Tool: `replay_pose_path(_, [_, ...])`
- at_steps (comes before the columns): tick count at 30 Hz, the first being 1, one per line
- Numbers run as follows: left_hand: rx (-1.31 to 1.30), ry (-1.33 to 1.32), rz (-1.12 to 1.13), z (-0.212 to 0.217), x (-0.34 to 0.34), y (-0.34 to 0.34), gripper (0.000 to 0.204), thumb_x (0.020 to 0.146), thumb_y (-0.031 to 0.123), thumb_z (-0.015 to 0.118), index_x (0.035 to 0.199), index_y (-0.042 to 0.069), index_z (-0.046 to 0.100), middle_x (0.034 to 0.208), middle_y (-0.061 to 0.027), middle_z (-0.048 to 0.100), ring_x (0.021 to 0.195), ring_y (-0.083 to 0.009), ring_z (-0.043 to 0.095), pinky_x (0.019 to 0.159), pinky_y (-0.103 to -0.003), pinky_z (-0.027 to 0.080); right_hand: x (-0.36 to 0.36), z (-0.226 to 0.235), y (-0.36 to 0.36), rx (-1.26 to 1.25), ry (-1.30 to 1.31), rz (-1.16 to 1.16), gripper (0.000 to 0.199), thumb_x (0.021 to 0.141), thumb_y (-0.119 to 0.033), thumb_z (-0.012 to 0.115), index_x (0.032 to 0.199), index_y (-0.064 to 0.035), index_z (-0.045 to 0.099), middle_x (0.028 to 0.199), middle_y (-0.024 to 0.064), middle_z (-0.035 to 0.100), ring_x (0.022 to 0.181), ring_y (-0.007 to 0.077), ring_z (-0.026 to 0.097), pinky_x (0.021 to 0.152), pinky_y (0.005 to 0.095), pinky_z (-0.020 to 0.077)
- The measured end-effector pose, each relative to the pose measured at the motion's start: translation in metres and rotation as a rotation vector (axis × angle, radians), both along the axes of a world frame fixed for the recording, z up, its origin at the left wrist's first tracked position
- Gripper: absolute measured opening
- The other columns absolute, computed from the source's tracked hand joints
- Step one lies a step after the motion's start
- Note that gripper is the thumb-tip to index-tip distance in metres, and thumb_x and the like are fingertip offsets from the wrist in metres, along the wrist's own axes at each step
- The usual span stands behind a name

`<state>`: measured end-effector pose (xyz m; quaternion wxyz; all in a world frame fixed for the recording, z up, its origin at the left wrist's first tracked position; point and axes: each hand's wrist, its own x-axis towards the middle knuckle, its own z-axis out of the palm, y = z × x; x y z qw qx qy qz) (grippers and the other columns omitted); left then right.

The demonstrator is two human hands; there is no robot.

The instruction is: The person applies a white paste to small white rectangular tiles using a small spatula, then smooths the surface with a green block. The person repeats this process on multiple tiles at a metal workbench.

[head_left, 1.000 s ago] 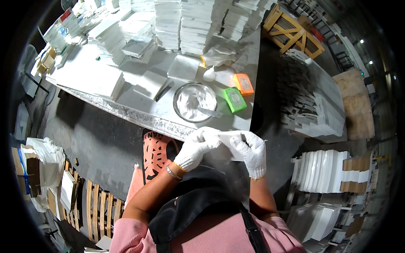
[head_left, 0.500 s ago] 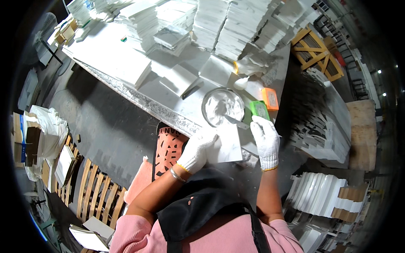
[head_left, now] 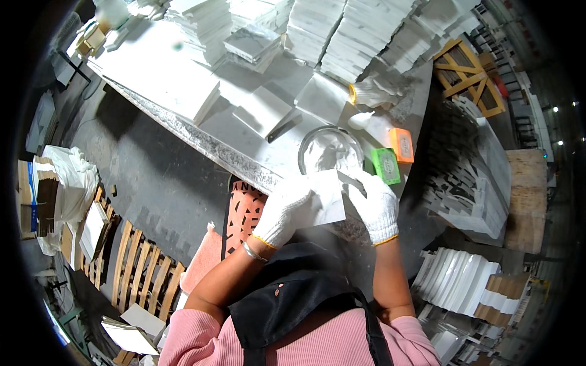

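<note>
My left hand (head_left: 282, 210), in a white knit glove, is closed on a white square tile (head_left: 325, 198) at the near edge of the table. My right hand (head_left: 375, 204), gloved too, is closed at the tile's right edge, gripping a putty knife whose blade (head_left: 347, 177) shows only in part. Just beyond the tile stands a round metal bowl (head_left: 300, 154) of white paste (head_left: 329, 151). To the right of the bowl are a green box (head_left: 385, 166) and an orange box (head_left: 401, 146). A white squeeze bottle (head_left: 360, 120) lies behind it.
Loose tiles (head_left: 262, 111) and a dark flat blade (head_left: 282, 131) lie left of the bowl. Tall tile stacks (head_left: 366, 36) line the table's back. A spare glove (head_left: 375, 93) rests at the right. Wooden pallet slats (head_left: 143, 262) and stacked slabs (head_left: 455, 280) stand on the floor.
My right hand has moved left and nearer, bringing the putty knife from the bowl to the tile's right edge. The tile has shifted slightly left and tilted.
</note>
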<state>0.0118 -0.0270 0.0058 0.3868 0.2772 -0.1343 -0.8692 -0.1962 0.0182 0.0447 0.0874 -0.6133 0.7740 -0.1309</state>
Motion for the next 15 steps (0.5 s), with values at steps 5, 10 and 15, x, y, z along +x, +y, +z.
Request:
replay_pose_path(5, [-0.034, 0.002, -0.060, -0.029, 0.005, 0.000, 0.037, 0.093, 0.018, 0.067, 0.125, 0.000, 0.062, 0.116, -0.0045, 0.065, 0.107, -0.0160, 0.059, 0.096, -0.032, 0.047, -0.003, -0.011, 0.000, -0.062, -0.092, 0.030, 0.023, 0.089, -0.020, 0.072, 0.111, -0.0128, 0.073, 0.099, 0.0128, 0.073, 0.088, 0.0317, 0.071, 0.077, 0.0379, 0.0564])
replay_pose_path(10, [-0.021, -0.087, -0.097, -0.026, 0.010, -0.001, 0.045, 0.092, 0.022, 0.069, 0.129, -0.002, 0.061, 0.120, -0.0064, 0.066, 0.109, -0.0173, 0.062, 0.097, -0.033, 0.050, -0.007, -0.004, -0.002, -0.160, -0.100, -0.008, 0.013, 0.092, -0.018, 0.070, 0.103, -0.0113, 0.072, 0.092, 0.0110, 0.072, 0.083, 0.0313, 0.070, 0.073, 0.0398, 0.0554])
replay_pose_path(15, [-0.063, -0.080, -0.054, -0.042, 0.010, 0.001, 0.048, 0.091, 0.026, 0.072, 0.128, -0.002, 0.061, 0.117, -0.0073, 0.067, 0.103, -0.0182, 0.065, 0.092, -0.033, 0.053, -0.017, 0.002, -0.005, -0.203, -0.450, -0.092, 0.012, 0.090, -0.009, 0.075, 0.100, -0.0050, 0.072, 0.092, 0.0104, 0.074, 0.077, 0.0205, 0.070, 0.070, 0.0313, 0.0543])
